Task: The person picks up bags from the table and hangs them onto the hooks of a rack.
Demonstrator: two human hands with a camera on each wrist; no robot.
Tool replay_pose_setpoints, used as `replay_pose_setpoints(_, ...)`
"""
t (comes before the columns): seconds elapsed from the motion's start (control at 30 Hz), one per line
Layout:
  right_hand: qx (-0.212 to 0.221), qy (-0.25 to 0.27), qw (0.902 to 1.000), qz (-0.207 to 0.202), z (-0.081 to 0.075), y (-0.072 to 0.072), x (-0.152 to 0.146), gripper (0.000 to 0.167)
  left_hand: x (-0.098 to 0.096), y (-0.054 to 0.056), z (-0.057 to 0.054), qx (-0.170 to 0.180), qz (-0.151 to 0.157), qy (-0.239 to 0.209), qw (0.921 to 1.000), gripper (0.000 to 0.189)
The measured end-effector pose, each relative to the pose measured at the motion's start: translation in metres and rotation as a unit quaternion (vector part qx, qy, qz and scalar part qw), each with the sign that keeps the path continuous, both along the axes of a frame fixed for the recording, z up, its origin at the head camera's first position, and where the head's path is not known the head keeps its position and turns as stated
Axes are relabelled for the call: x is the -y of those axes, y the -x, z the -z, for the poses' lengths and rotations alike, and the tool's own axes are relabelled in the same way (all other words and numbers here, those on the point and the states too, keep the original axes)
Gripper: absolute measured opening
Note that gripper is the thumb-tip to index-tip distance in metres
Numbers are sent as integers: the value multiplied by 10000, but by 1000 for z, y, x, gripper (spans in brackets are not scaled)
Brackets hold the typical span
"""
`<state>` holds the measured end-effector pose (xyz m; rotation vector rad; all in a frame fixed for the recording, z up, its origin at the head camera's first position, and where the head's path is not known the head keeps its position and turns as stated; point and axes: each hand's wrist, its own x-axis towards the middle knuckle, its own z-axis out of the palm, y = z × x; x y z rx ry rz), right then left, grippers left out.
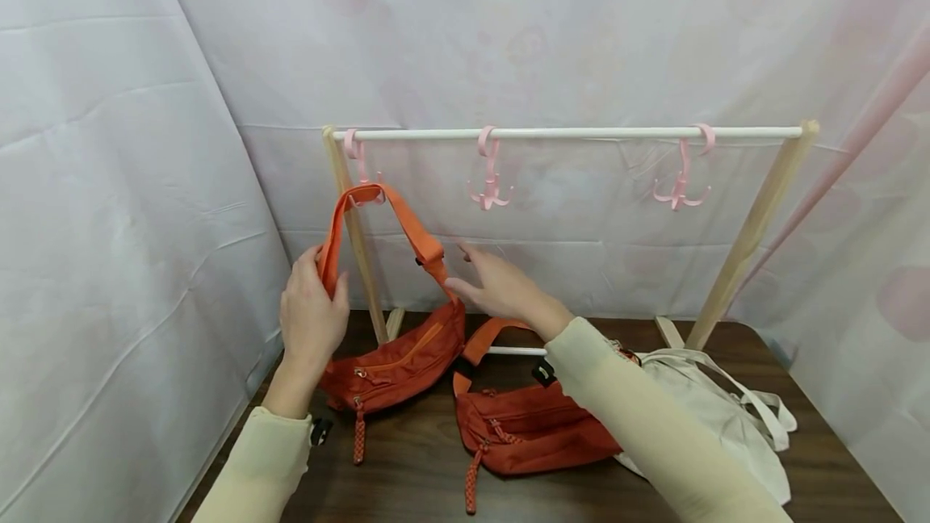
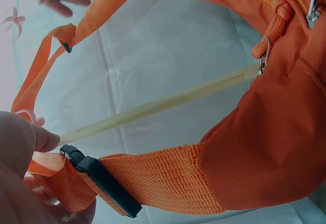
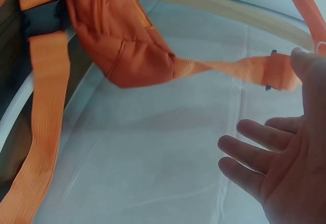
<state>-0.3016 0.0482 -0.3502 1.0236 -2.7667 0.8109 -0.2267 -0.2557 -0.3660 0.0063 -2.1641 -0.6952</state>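
An orange-red belt bag hangs at the left of the rack, its strap looped over the left pink hook. My left hand grips the near side of that strap; in the left wrist view the thumb and fingers lie around the webbing beside a black buckle. Across from it, my right hand has its fingers spread beside the strap's right side, holding nothing. The right wrist view shows these fingers apart, below the strap adjuster.
A second orange-red belt bag lies on the dark wooden table, partly behind my right sleeve. To its right is a cream cloth bag. Two more pink hooks, a middle one and a right one, hang from the white rail.
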Motion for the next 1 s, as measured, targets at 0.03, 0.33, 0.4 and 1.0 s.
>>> replay_pose_setpoints(0.03, 11, -33, 10000, 26, 1, -2, -4, 81, -1, 0, 0, -16, 16, 9, 10000, 57)
replay_pose_setpoints(0.33, 100, -93, 9995, 287, 7, -13, -39, 78, -4, -6, 2, -441, 161, 78, 9989, 71)
replay_pose_setpoints(0.4, 115, -103, 9993, 338, 10, -14, -46, 79, -6, -7, 2, -628, 207, 182, 9976, 72)
replay_pose_setpoints(1.0, 13, -145, 9962, 855, 26, -29, -102, 78, -56, -10, 8, -2164, 1139, 906, 9654, 59)
